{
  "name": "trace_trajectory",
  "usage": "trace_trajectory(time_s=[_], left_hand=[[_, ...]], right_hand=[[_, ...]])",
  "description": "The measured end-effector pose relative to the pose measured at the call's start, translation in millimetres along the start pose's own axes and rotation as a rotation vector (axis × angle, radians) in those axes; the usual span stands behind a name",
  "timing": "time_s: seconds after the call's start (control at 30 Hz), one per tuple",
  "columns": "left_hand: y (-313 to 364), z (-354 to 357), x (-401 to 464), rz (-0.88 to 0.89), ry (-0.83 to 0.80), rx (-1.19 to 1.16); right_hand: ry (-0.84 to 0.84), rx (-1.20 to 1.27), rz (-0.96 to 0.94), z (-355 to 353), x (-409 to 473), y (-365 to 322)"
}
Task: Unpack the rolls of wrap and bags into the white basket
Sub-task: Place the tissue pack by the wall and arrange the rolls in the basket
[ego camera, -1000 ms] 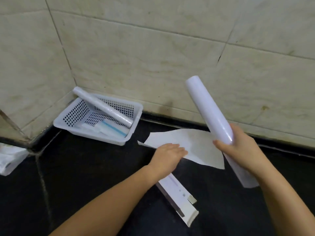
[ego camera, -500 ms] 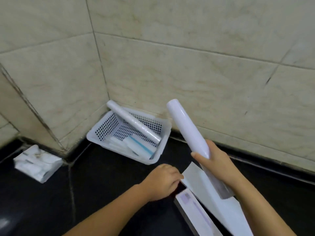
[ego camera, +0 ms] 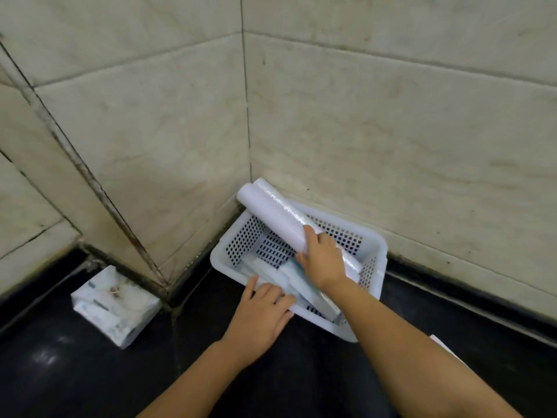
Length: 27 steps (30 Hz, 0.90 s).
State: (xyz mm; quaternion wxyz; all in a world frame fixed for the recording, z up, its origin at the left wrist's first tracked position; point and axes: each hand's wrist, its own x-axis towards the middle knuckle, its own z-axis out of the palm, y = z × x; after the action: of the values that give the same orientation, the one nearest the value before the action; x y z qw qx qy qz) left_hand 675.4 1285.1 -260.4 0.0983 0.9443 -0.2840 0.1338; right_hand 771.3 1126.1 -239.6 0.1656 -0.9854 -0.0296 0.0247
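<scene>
The white perforated basket (ego camera: 379, 251) stands on the black counter in the wall corner. My right hand (ego camera: 324, 259) grips a white roll (ego camera: 271, 214) and holds it slanted over the basket, its far end past the back left rim. A second roll in clear shiny film (ego camera: 289, 210) lies right beside it, propped on the same rim. Flat white packs, one with a blue stripe (ego camera: 304, 289), lie at the basket's bottom. My left hand (ego camera: 262, 313) grips the near rim of the basket, fingers curled over the edge.
A white wrapped package (ego camera: 114, 306) sits on the counter to the left, against the wall. A corner of white packaging (ego camera: 443, 346) peeks out behind my right forearm. Tiled walls close in the back and left.
My right hand has carried the white roll left and down into the basket. My left hand left the box and paper and took hold of the basket's near rim. The view swung left.
</scene>
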Motion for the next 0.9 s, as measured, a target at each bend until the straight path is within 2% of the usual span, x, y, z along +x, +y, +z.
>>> trace_trajectory(time_s=[0.13, 0.23, 0.43, 0.5, 0.67, 0.8, 0.9], left_hand=[[-0.7, 3.2, -1.3, -0.021, -0.028, -0.036], [-0.2, -2.2, -0.5, -0.042, -0.076, -0.034], [9.5, -26.2, 15.5, -0.06, -0.328, -0.043], [23.8, -37.1, 28.8, -0.057, -0.285, -0.109], [97.1, -63.0, 73.5, 0.008, -0.034, -0.24], [175.3, -60.4, 96.9, 0.119, 0.008, -0.298], [240.6, -48.6, 102.4, 0.237, -0.035, -0.357]], right_hand=[[0.07, -0.032, -0.001, 15.3, -2.3, 5.9], [0.046, -0.082, 0.006, 8.1, -0.3, 8.6], [0.063, -0.075, 0.012, -54.5, -18.3, 31.9], [0.121, -0.071, 0.034, -79.5, -40.7, 48.7], [0.283, -0.063, 0.134, -120.8, -128.2, 103.4], [0.396, -0.171, 0.251, -130.8, -218.3, 153.0], [0.428, -0.223, 0.387, -133.0, -289.3, 192.0]])
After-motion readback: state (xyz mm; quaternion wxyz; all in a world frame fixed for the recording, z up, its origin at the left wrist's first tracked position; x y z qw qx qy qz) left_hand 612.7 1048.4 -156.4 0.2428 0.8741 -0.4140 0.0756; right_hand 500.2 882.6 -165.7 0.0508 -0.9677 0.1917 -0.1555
